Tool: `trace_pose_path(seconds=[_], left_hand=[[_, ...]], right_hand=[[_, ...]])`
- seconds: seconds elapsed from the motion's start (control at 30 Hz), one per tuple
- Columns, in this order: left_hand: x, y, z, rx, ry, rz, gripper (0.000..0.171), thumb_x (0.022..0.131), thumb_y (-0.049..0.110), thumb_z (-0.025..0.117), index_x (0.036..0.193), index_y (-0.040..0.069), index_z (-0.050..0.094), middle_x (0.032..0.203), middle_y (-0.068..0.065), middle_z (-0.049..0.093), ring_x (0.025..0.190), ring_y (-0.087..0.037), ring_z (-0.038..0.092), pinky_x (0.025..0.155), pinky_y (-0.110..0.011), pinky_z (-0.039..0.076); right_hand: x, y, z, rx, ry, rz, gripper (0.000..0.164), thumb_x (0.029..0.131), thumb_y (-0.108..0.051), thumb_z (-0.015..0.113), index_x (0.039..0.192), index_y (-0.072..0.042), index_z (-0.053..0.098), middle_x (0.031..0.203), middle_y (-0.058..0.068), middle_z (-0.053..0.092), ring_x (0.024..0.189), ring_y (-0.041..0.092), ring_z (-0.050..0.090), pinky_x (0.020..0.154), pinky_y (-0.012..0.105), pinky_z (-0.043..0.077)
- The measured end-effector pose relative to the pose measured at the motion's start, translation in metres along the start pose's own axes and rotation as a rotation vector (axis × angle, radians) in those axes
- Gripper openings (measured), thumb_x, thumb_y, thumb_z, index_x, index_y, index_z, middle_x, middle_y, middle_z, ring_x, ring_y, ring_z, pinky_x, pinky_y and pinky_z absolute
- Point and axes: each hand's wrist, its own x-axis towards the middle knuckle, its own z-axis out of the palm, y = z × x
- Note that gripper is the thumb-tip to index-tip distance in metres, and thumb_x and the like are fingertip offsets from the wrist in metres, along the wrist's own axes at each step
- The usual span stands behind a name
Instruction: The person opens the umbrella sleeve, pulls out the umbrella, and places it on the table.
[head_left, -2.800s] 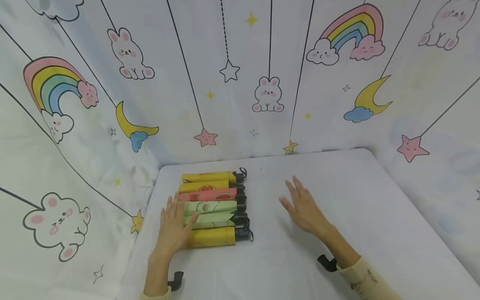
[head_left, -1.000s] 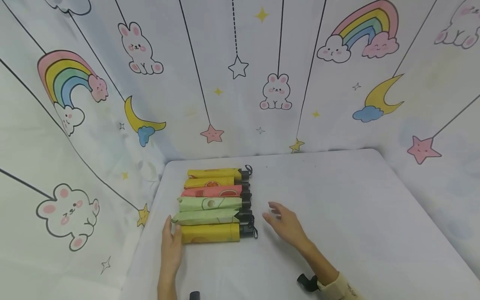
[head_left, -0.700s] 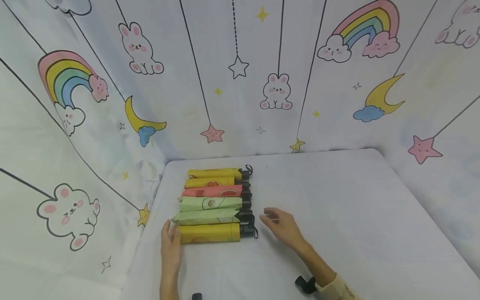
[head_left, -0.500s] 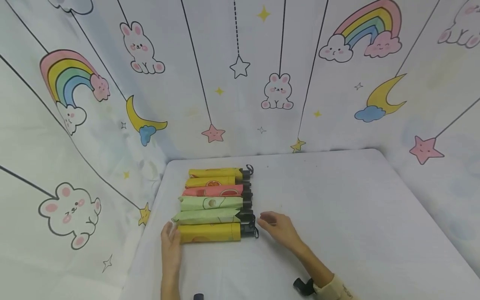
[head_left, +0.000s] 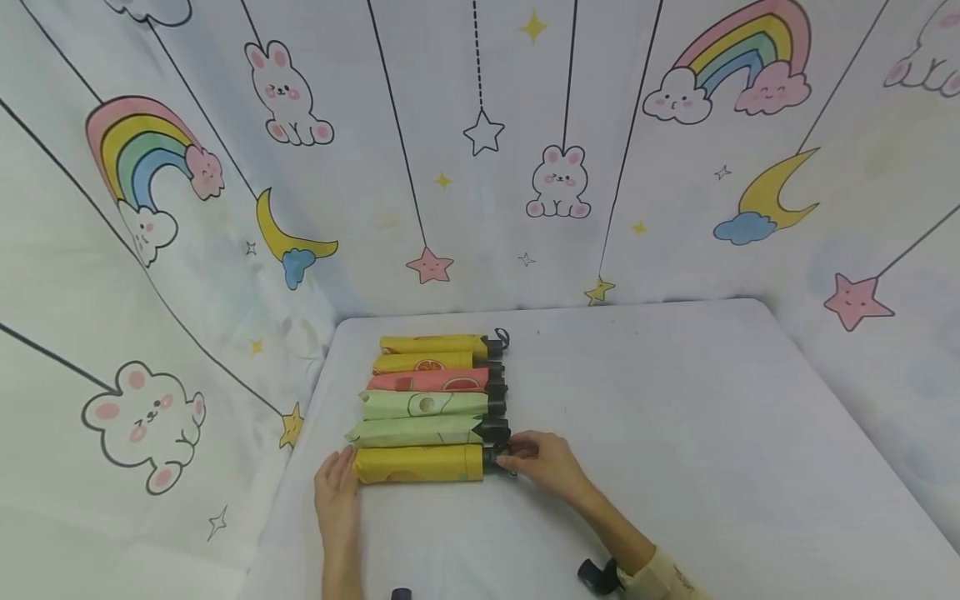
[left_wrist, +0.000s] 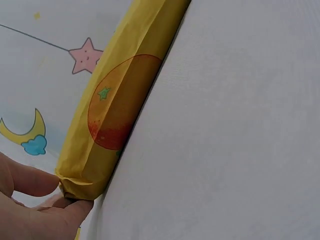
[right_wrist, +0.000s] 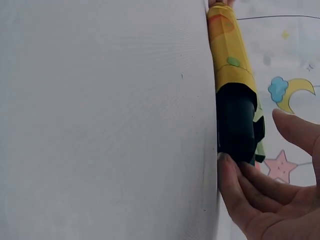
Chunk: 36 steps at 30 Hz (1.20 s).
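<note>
In the head view a row of folded umbrellas lies on the white table, black handles to the right. The nearest is a yellow umbrella (head_left: 420, 464) with an orange fruit print. My left hand (head_left: 337, 492) pinches its left end; the left wrist view has fingers (left_wrist: 35, 181) on either side of that tip. At the other end my right hand (head_left: 551, 467) is at the black handle (right_wrist: 237, 120). In the right wrist view its fingertips touch the handle's end near the table, while the thumb stands apart from it. Behind lies a light green umbrella (head_left: 420, 432).
Farther back in the row are another green umbrella (head_left: 393, 406) with an avocado print, a red umbrella (head_left: 427, 381), and two more yellow umbrellas. The white table (head_left: 660, 417) extends to the right. A printed cloth wall (head_left: 480, 208) rises behind and at the sides.
My left hand has slid from on top of the row to the nearest umbrella's left end. The right hand has come in leftward and nearer to its handle. The umbrellas keep their order.
</note>
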Motion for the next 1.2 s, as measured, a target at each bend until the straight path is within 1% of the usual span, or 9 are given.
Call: trace_pose_path(seconds=[0.13,0.3,0.37,0.5,0.7,0.8,0.93,1.03,1.2], left_hand=[[0.000,-0.005,0.002,-0.073,0.023,0.009,0.059,0.112,0.012,0.044,0.165,0.006,0.018,0.166,-0.010,0.038,0.152,-0.026,0.037,0.121,-0.026,0.035],[0.002,-0.013,0.004,-0.141,0.054,0.014,0.058,0.110,0.006,0.046,0.163,0.005,0.022,0.164,-0.011,0.041,0.151,-0.025,0.040,0.117,-0.022,0.039],[0.002,-0.015,0.005,-0.141,0.072,0.022,0.058,0.110,0.006,0.048,0.162,0.005,0.024,0.163,-0.011,0.044,0.149,-0.025,0.043,0.116,-0.021,0.041],[0.002,-0.018,0.007,-0.182,0.113,0.039,0.057,0.108,0.004,0.052,0.160,0.003,0.028,0.160,-0.014,0.047,0.147,-0.024,0.047,0.113,-0.020,0.043],[0.002,-0.020,0.009,-0.304,0.204,0.055,0.058,0.104,0.004,0.062,0.155,-0.002,0.036,0.155,-0.021,0.050,0.140,-0.023,0.055,0.107,-0.020,0.049],[0.002,-0.019,0.009,-0.340,0.227,0.048,0.058,0.103,0.004,0.065,0.154,-0.002,0.038,0.154,-0.022,0.052,0.138,-0.023,0.057,0.105,-0.019,0.050],[0.001,-0.015,0.009,-0.373,0.227,0.006,0.057,0.104,0.004,0.062,0.156,0.000,0.038,0.155,-0.019,0.051,0.140,-0.022,0.055,0.107,-0.020,0.048],[0.001,-0.011,0.009,-0.392,0.223,-0.035,0.057,0.106,0.005,0.059,0.158,0.002,0.036,0.157,-0.018,0.049,0.143,-0.023,0.052,0.110,-0.022,0.047],[0.000,-0.008,0.009,-0.399,0.222,-0.062,0.056,0.108,0.005,0.056,0.160,0.003,0.034,0.158,-0.018,0.048,0.144,-0.023,0.050,0.110,-0.022,0.047]], right_hand=[[0.000,-0.001,0.001,-0.006,-0.007,0.001,0.053,0.085,-0.036,0.087,0.120,0.001,0.073,0.100,0.004,0.077,0.089,0.016,0.073,0.073,0.030,0.063],[0.001,-0.001,0.002,-0.041,-0.006,-0.011,0.050,0.082,-0.031,0.090,0.117,0.001,0.074,0.099,0.005,0.076,0.088,0.016,0.072,0.073,0.030,0.063],[0.002,-0.001,0.002,-0.064,-0.016,-0.025,0.050,0.080,-0.029,0.092,0.117,0.000,0.074,0.100,0.005,0.076,0.088,0.015,0.071,0.074,0.030,0.062],[0.006,0.001,0.001,-0.100,-0.038,-0.056,0.049,0.077,-0.023,0.094,0.117,-0.001,0.075,0.102,0.005,0.076,0.088,0.015,0.070,0.076,0.030,0.062],[0.012,0.005,0.003,-0.119,-0.056,-0.054,0.045,0.076,-0.023,0.095,0.113,-0.004,0.076,0.095,0.001,0.075,0.085,0.012,0.068,0.075,0.030,0.060],[0.013,0.006,0.003,-0.121,-0.060,-0.043,0.044,0.076,-0.024,0.095,0.110,-0.005,0.076,0.091,-0.002,0.074,0.083,0.011,0.066,0.074,0.029,0.059],[0.014,0.005,0.002,-0.126,-0.061,-0.036,0.044,0.078,-0.026,0.094,0.112,-0.004,0.076,0.092,-0.002,0.074,0.084,0.010,0.066,0.075,0.030,0.060],[0.015,0.004,0.002,-0.096,-0.062,-0.041,0.046,0.080,-0.027,0.092,0.115,-0.002,0.075,0.095,0.001,0.075,0.086,0.012,0.069,0.077,0.032,0.061],[0.013,0.005,0.002,0.040,-0.060,-0.035,0.046,0.081,-0.021,0.091,0.115,0.004,0.074,0.100,0.010,0.077,0.092,0.021,0.073,0.081,0.038,0.063]])
